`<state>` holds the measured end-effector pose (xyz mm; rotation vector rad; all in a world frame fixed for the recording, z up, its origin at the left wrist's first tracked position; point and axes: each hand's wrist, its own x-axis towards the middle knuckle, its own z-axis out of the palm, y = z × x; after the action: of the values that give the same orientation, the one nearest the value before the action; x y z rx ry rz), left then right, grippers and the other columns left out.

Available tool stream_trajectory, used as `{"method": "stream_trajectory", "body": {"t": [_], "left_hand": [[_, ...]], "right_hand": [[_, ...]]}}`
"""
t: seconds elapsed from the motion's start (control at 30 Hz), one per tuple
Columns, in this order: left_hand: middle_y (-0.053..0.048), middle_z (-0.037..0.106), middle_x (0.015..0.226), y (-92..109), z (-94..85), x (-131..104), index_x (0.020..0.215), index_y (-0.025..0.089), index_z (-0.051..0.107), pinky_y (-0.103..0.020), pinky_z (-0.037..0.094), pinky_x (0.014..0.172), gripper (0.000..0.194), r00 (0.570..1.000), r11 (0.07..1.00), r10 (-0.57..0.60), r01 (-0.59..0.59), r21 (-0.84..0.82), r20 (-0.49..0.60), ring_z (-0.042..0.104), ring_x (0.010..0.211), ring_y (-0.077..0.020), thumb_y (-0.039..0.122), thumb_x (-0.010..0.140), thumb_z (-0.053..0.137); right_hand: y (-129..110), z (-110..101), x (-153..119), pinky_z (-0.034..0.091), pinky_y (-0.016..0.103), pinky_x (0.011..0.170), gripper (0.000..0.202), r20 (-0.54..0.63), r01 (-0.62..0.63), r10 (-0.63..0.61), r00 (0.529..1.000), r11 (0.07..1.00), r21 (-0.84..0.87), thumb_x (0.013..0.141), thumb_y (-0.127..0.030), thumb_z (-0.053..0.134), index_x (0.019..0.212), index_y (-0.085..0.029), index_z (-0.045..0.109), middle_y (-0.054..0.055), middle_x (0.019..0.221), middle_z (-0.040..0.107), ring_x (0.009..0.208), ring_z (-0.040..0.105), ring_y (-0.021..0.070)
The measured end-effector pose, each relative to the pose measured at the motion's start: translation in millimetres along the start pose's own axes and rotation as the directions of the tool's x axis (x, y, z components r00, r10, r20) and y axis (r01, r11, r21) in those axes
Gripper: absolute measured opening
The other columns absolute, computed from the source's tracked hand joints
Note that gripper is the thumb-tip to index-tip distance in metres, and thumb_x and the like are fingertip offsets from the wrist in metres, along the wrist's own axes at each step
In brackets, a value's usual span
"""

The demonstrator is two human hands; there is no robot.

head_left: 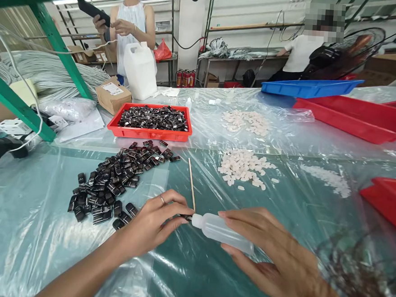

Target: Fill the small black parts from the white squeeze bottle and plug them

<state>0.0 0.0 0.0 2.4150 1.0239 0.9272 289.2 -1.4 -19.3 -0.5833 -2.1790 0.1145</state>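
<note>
Between thumb and fingers, my left hand pinches a small black plastic part, mostly covered by the fingertips. My right hand grips a translucent white squeeze bottle, tilted nearly flat, its white cap end pointing left at the black part. Cap and part meet or almost meet; I cannot tell which. A thin wooden stick lies on the table just beyond my left fingertips. Left of that hand spreads a loose pile of glossy black parts. Farther off lies a heap of small white pieces.
A red tray full of black parts stands behind the pile, near a cardboard box and white jug. More white pieces lie farther back. Red trays and a blue tray sit right. Two people are beyond the table.
</note>
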Motion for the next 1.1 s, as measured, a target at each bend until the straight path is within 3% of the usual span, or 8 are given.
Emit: {"method": "stream_trajectory", "body": {"t": [0.13, 0.3, 0.53, 0.67, 0.8, 0.9, 0.97, 1.1], "left_hand": [[-0.001, 0.062, 0.111, 0, -0.2, 0, 0.12, 0.024, 0.061, -0.019, 0.055, 0.079, 0.016, 1.0, 1.0, -0.001, 0.001, 0.02, 0.002, 0.066, 0.091, -0.0093, 0.026, 0.106, 0.053], [-0.001, 0.063, 0.109, 0, 0.1, 0, 0.12, 0.025, 0.061, -0.02, 0.056, 0.079, 0.017, 1.0, 0.999, 0.005, -0.004, 0.052, -0.008, 0.067, 0.091, -0.0098, 0.027, 0.105, 0.054], [-0.002, 0.063, 0.109, -2, 1.0, -1, 0.12, 0.025, 0.062, -0.021, 0.057, 0.079, 0.017, 1.0, 0.997, 0.018, -0.018, 0.073, -0.01, 0.068, 0.091, -0.0114, 0.026, 0.105, 0.055], [-0.002, 0.063, 0.11, -2, 1.0, -2, 0.12, 0.025, 0.062, -0.021, 0.057, 0.079, 0.017, 1.0, 0.997, 0.022, -0.021, 0.071, -0.011, 0.068, 0.091, -0.011, 0.025, 0.105, 0.055], [-0.002, 0.063, 0.11, 0, -0.8, -1, 0.121, 0.024, 0.062, -0.021, 0.057, 0.079, 0.018, 1.0, 0.997, 0.029, -0.028, 0.075, -0.008, 0.068, 0.091, -0.0109, 0.025, 0.105, 0.054], [-0.003, 0.066, 0.11, 1, -3.1, 1, 0.125, 0.024, 0.061, -0.021, 0.058, 0.081, 0.02, 0.999, 0.997, 0.035, -0.034, 0.067, -0.009, 0.069, 0.094, -0.0116, 0.026, 0.105, 0.054], [-0.002, 0.068, 0.113, 0, -3.7, 1, 0.127, 0.025, 0.06, -0.022, 0.058, 0.085, 0.022, 0.999, 0.998, 0.039, -0.038, 0.053, -0.023, 0.069, 0.098, -0.012, 0.025, 0.104, 0.056], [0.001, 0.069, 0.114, -2, -2.4, -3, 0.123, 0.027, 0.059, -0.021, 0.059, 0.078, 0.02, 0.999, 1.0, -0.01, 0.01, 0.006, -0.039, 0.069, 0.087, -0.0103, 0.024, 0.103, 0.058]], "right_hand": [[1, 4, -9, 0.08, 0.041, 0.082, 0.068, -0.027, 0.009, -0.01, 1.0, 1.0, -0.025, 0.108, -0.006, 0.069, 0.172, -0.025, 0.06, 0.014, 0.124, 0.093, 0.103, 0.092, 0.0285], [1, 5, -23, 0.084, 0.049, 0.074, 0.097, 0.052, 0.096, -0.088, 0.995, 0.979, -0.183, 0.107, -0.011, 0.07, 0.194, -0.025, 0.03, 0.016, 0.127, 0.096, 0.097, 0.095, 0.0376], [-2, 4, -32, 0.087, 0.046, 0.082, 0.095, 0.087, 0.034, -0.022, 0.996, 0.989, -0.14, 0.109, -0.012, 0.063, 0.195, -0.033, 0.028, 0.008, 0.137, 0.094, 0.106, 0.096, 0.035], [-6, 0, -21, 0.086, 0.044, 0.084, 0.1, 0.12, 0.081, -0.063, 0.991, 0.985, -0.155, 0.105, -0.01, 0.066, 0.195, -0.025, 0.025, 0.014, 0.131, 0.096, 0.104, 0.096, 0.0343], [-8, -7, -2, 0.083, 0.038, 0.079, 0.096, 0.061, 0.05, -0.046, 0.997, 0.996, -0.072, 0.099, -0.008, 0.076, 0.187, -0.03, 0.047, 0.013, 0.124, 0.096, 0.097, 0.095, 0.0304], [-1, -5, 2, 0.081, 0.035, 0.079, 0.074, -0.082, -0.083, 0.094, 0.992, 0.989, 0.121, 0.093, -0.007, 0.083, 0.159, -0.039, 0.075, 0.008, 0.12, 0.095, 0.096, 0.093, 0.027], [9, -1, 2, 0.078, 0.033, 0.081, 0.057, -0.139, -0.23, 0.288, 0.947, 0.915, 0.331, 0.091, -0.012, 0.089, 0.138, -0.043, 0.085, 0.004, 0.117, 0.095, 0.101, 0.092, 0.0254], [28, 12, 0, 0.072, 0.024, 0.076, 0.022, -0.013, -0.492, 0.697, 0.717, 0.519, 0.698, 0.095, -0.036, 0.098, 0.116, -0.041, 0.092, 0.002, 0.111, 0.094, 0.094, 0.088, 0.0197]]}}
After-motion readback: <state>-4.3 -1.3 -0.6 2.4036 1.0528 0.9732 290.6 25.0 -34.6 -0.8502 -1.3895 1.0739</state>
